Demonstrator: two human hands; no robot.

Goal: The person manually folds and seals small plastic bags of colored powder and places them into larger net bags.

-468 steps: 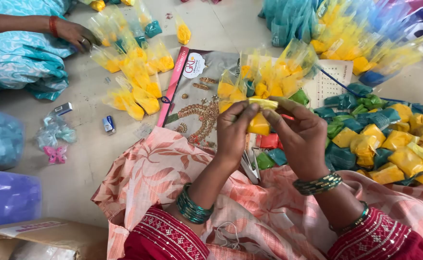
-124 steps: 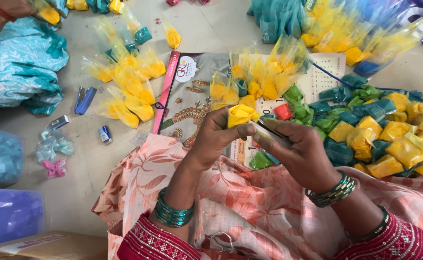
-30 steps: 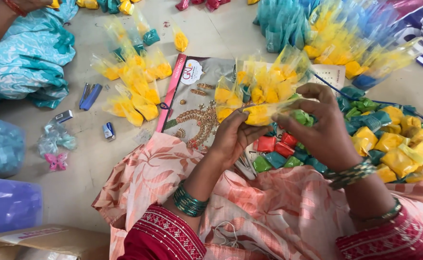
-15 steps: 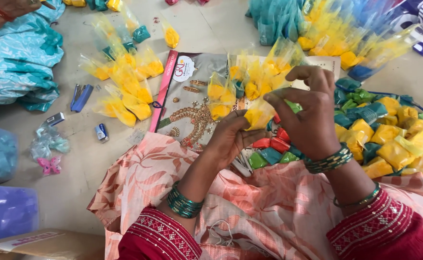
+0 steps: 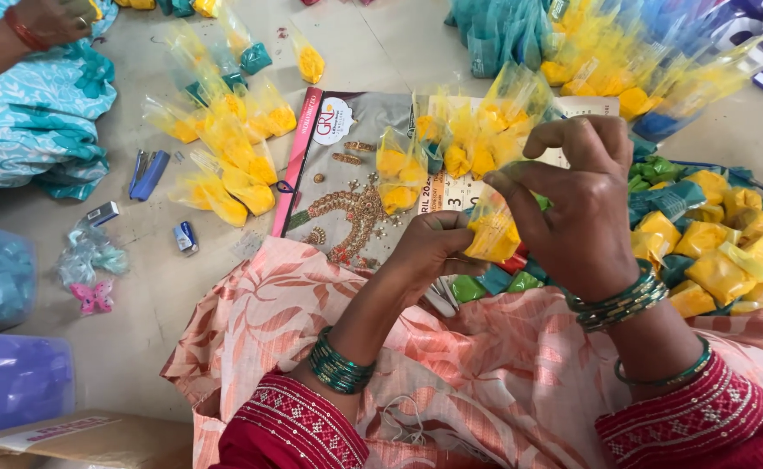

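Above a grey calendar (image 5: 346,187) — 1 yellow packet (image 5: 494,236) pinched between left hand (image 5: 433,252) and right hand (image 5: 585,221) (both gripping).

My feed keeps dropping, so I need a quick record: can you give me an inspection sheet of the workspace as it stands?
Surface: pale grey floor; a printed calendar sheet lies flat on it.
Job's things: small clear plastic pouch of yellow powder, pinched between both hands over the pink floral cloth on the lap.
Clutter: loose yellow pouches to the left, a heap of yellow and green packets to the right, blue stapler, pink butterfly clip.
Grippers: left hand and right hand both grip the pouch.
Cables: nothing seen.
Surroundings: another person's forearm over turquoise cloth, top left.
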